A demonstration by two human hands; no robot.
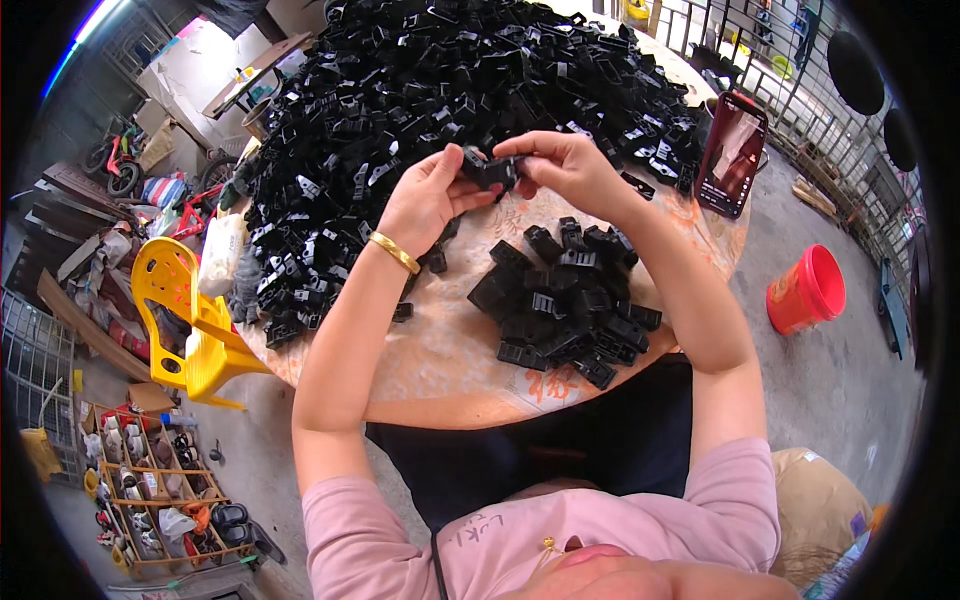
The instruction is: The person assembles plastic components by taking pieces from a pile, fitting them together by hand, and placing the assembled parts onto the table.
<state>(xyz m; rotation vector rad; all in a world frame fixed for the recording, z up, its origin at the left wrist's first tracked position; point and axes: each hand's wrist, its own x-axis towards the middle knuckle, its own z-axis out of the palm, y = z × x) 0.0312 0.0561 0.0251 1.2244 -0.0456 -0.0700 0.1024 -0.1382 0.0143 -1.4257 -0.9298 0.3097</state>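
Between both hands, above the table, is a small black plastic part (492, 172). My left hand (428, 198) grips its left side with thumb and fingers, a gold bangle on that wrist. On its right side, my right hand (566, 168) pinches it with bent fingers. The part's finer shape is partly covered by the fingers. A large heap of similar black parts (430, 75) rises behind the hands. Nearer to me, a smaller pile of black parts (565, 300) lies between my forearms.
The round table (430, 385) has a patterned cover. A phone (732, 155) stands upright at its right edge. On the floor are a red bucket (806, 290) at right and a yellow chair (205, 340) at left. A shoe rack (165, 490) stands at lower left.
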